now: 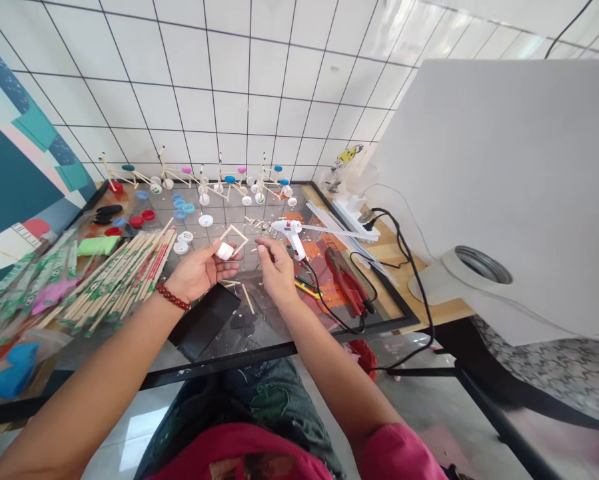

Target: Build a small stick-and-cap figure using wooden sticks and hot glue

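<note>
Above the table, the left hand grips in its fingers a stick frame, seemingly only partly built while finished-looking models stand behind, and whether the right hand pinches anything I cannot tell.

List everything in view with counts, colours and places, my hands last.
Stick frame: one, pale, centre
Cap: one, white, beside stick frame
Glue gun: one, white, centre right
Wheeled models: several, pale sticks, back edge
Loose caps: many, mixed colours, back left
Wrapped chopsticks: many, pale and green, left
Flat slab: one, black, front edge
Pliers: one, red, right
Power strip: one, white, back right
Round-mouthed vessel: one, off-white, far right
Tiled wall: one, white, behind
Table: one, black-edged, beneath
Bracelet: one, dark red, left wrist
Left hand: one, holding stick frame, centre
Right hand: one, apparently pinching pale piece, centre
</note>
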The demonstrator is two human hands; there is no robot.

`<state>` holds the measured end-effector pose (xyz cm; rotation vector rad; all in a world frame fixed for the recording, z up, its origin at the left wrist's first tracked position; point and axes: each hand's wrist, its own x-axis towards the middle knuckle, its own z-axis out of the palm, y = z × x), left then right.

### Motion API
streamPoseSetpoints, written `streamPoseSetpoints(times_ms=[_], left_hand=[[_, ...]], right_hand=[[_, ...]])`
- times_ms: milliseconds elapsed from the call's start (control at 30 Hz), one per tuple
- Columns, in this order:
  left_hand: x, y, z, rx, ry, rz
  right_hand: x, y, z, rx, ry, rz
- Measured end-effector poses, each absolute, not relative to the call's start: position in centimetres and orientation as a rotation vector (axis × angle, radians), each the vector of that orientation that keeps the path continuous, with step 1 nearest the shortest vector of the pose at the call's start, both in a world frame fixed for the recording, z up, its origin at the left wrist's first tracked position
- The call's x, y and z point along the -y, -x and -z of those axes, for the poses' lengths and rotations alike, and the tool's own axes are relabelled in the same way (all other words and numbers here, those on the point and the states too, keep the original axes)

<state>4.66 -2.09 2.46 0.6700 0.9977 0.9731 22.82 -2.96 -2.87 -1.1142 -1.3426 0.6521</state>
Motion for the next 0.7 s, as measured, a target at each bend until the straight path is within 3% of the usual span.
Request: streamPoseSetpoints(times_ms=[433,567,700], left_hand=[[2.2,-4.7,-2.3,-0.975,-0.547,-1.029],[1.6,-3.7,-2.3,-0.934,-0.502,-1.189],[0.6,-2.7,-1.7,-0.933,-0.464,-1.323]], right_hand=[[-0.3,-23.0,1.1,1.370,1.176,-0.872],[2.1,-25.6,1.1,1.586,1.319,-0.720],[3.6,-31.0,0.9,1.588,1.730,-0.301]])
